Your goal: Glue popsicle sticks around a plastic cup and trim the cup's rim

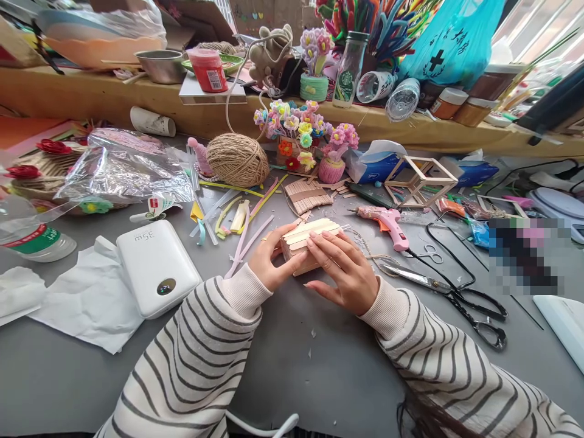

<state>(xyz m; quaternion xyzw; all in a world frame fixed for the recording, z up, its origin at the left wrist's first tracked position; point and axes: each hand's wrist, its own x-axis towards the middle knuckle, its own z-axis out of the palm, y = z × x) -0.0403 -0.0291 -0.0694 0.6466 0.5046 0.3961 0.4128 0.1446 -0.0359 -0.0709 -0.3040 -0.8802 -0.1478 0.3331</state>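
A small box of pale wooden craft sticks (pixel 303 234) sits on the grey table between my hands, with sticks laid side by side across its top. My left hand (pixel 272 258) grips its left side, thumb in front and fingers behind. Stretched over the right part of the top is my right hand (pixel 344 267), its fingers lying on the sticks and its thumb apart from the box. Behind the box lies a banded bundle of craft sticks (pixel 308 196). A pink glue gun (pixel 385 225) rests to the right, close to black-handled scissors (pixel 438 285).
A white power bank (pixel 157 267) lies at the left on crumpled white paper (pixel 89 298). A twine ball (pixel 238 159), crocheted flowers (pixel 292 131) and a wooden stick frame (pixel 422 179) stand farther back. A shelf (pixel 201 112) crowded with jars and cups runs behind.
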